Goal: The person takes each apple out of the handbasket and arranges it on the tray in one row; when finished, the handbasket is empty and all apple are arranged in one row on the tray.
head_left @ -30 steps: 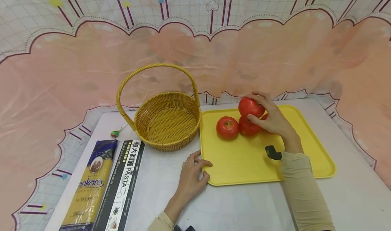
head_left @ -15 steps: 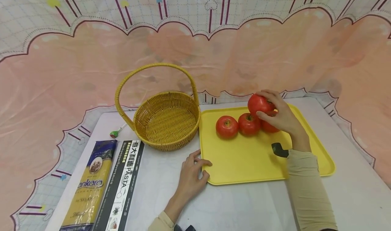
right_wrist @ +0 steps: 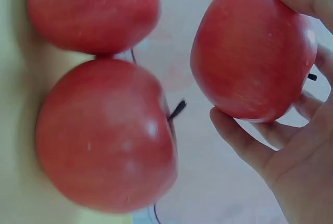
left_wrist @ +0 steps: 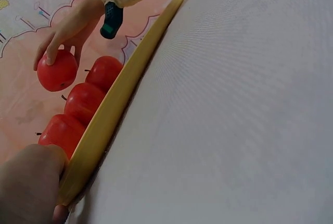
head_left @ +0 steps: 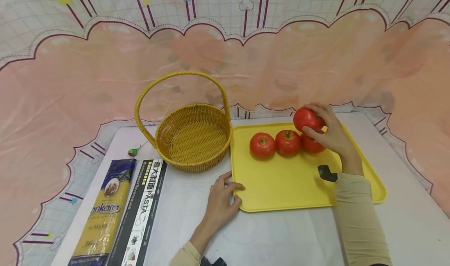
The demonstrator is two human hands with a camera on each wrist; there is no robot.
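My right hand [head_left: 332,131] holds a red apple [head_left: 308,118] between thumb and fingers, raised over the back right of the yellow tray [head_left: 281,184]. In the right wrist view this apple [right_wrist: 250,52] hangs apart from the others, its dark stem toward the palm. Three more red apples sit in a row on the tray: a left one [head_left: 262,145], a middle one [head_left: 288,143] and a right one [head_left: 312,143], the last partly hidden by my right hand. My left hand [head_left: 221,199] grips the tray's front left corner, with fingers above and below the rim [left_wrist: 112,112] in the left wrist view.
Left of the tray stands a wicker basket [head_left: 197,141] with a tall handle. A lollipop [head_left: 133,152], a yellow and blue pasta packet [head_left: 102,215] and a black and white pasta box [head_left: 140,215] lie on the left of the white table [head_left: 183,203]. A patterned cloth [head_left: 225,74] hangs behind.
My right hand has carried its apple to the right, from above the middle apple to above and behind the right one. My left hand stays at the tray corner.
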